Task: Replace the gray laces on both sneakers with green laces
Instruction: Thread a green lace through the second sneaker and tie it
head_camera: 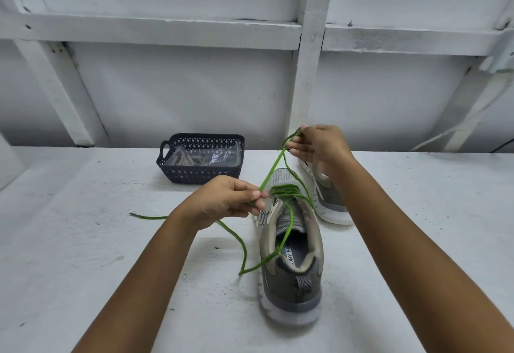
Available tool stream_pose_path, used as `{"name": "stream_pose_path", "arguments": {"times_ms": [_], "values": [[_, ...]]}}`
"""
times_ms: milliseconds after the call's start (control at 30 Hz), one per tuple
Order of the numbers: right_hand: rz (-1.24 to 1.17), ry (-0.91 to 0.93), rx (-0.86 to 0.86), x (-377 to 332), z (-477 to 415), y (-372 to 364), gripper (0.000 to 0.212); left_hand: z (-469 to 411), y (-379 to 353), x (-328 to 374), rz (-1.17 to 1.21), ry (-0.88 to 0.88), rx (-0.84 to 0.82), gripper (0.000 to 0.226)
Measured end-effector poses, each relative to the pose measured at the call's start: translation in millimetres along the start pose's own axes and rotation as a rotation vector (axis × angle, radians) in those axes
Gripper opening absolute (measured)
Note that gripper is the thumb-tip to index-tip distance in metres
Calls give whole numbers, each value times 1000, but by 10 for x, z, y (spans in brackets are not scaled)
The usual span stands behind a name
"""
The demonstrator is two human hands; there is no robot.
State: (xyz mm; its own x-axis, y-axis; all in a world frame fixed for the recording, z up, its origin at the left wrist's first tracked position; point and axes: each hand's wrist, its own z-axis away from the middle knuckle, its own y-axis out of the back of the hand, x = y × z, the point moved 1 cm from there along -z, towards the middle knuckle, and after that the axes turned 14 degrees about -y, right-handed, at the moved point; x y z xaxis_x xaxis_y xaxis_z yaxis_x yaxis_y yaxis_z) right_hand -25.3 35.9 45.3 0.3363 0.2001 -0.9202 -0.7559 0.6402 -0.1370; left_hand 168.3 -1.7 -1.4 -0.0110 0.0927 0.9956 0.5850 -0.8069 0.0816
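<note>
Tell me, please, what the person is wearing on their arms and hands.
Nothing worn shows. The left forearm and right forearm are bare all the way to the picture's edge, with no sleeves. The left hand and right hand have no gloves, and no watch, bracelet or ring is visible.

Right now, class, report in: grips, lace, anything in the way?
Left grip pinches green lace at near shoe. Right grip pinches it higher, strand taut between. Shoe laced green, untied. Nothing in the way; basket clear behind.
</note>
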Motion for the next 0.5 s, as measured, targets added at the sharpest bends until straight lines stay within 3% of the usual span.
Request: {"name": "stream_pose_path", "arguments": {"times_ms": [100,167,300,400,500], "values": [[204,-23,-23,117,-13,5,18,-10,-10,-22,95,26,74,13],[558,9,-30,242,11,6,19,-40,-31,-67,166,35,184,12],[1336,208,-62,456,105,-51,41,-103,-125,-193,158,40,389,8],[1479,223,-50,531,127,-70,49,-140,-225,-289,140,49,452,9],[1485,205,-9,578,93,-65,44,-180,-307,-354,137,44,508,11]]}}
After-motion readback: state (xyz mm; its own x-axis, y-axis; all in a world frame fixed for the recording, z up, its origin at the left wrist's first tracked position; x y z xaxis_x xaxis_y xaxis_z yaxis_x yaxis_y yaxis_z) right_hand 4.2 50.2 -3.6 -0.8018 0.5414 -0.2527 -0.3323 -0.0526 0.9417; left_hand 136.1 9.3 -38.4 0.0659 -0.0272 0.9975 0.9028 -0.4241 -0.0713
